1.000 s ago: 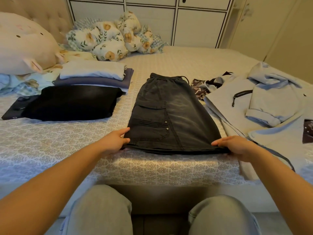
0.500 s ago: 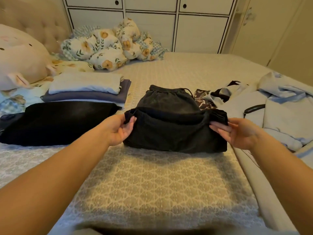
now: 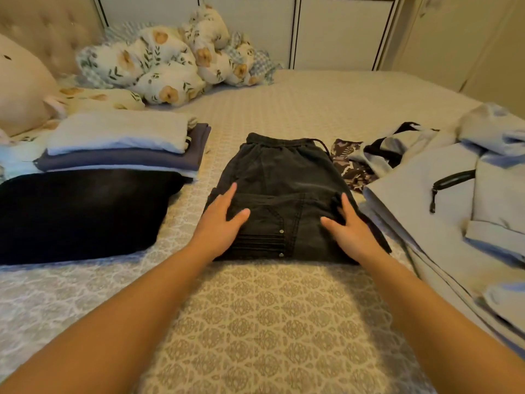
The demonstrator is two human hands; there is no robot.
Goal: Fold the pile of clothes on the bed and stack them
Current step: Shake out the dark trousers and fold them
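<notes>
Dark grey cargo shorts lie folded in half on the bed, waistband toward the far side, hem flap laid over the middle. My left hand presses flat on the left part of the folded flap, fingers straight. My right hand presses flat on its right part. A stack of folded clothes, white over purple, sits at the left. A folded black garment lies in front of that stack. A pale blue pile of unfolded clothes lies at the right.
A camouflage-patterned garment lies between the shorts and the blue pile. Floral pillows and a large plush toy sit at the headboard. White wardrobe doors stand behind the bed.
Both hands lifted the shorts' hem from the near edge, folded it over toward the waistband, let go, and now press flat on the folded part.
</notes>
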